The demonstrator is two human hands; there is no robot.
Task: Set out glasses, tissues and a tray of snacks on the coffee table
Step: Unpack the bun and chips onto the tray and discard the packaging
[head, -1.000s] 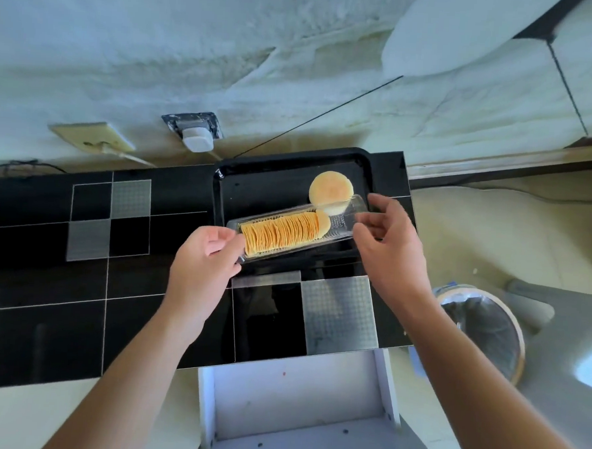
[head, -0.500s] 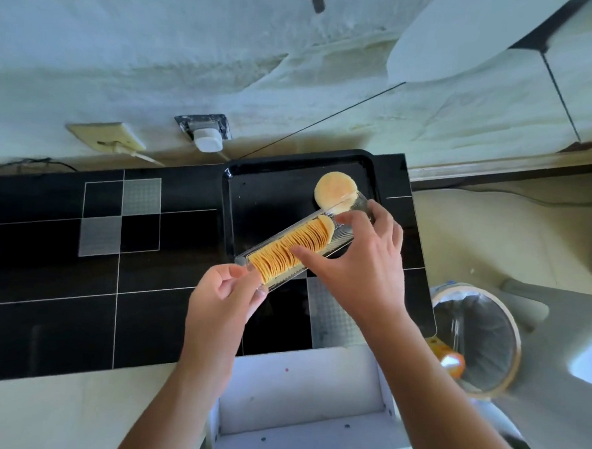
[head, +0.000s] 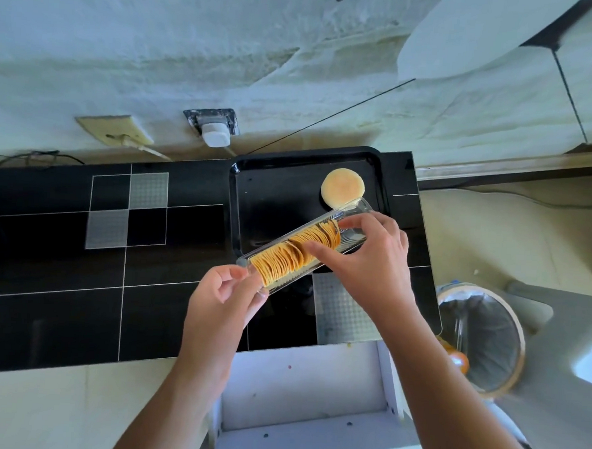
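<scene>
- Since a second ago my right hand (head: 368, 262) has come off the far end of the clear cracker sleeve (head: 303, 247) and now lies over its middle, and the sleeve has swung from nearly level to a slant.
- I see my left hand (head: 225, 298) pinching the sleeve's near, lower end between thumb and curled fingers.
- My right hand's thumb and forefinger curl over the row of round crackers (head: 293, 255), with the fingertips on the stack; the other fingers bend over the sleeve's empty far part.
- I hold the sleeve above the front edge of the black tray (head: 275, 195), with its far end over the tray and its near end out over the black tiled counter (head: 62, 280).
- One round biscuit (head: 342, 187) lies on the tray near its right rim, just beyond the sleeve's far tip.
- I see the tray sitting at the counter's back right corner, against the wall.
- A white open drawer (head: 306, 389) juts out below the counter's front edge, beneath my forearms.
- Right of the counter, on the floor, stands a lined bin (head: 484, 337).
- On the wall behind the counter sits a plug adapter (head: 216, 135) in a socket.
</scene>
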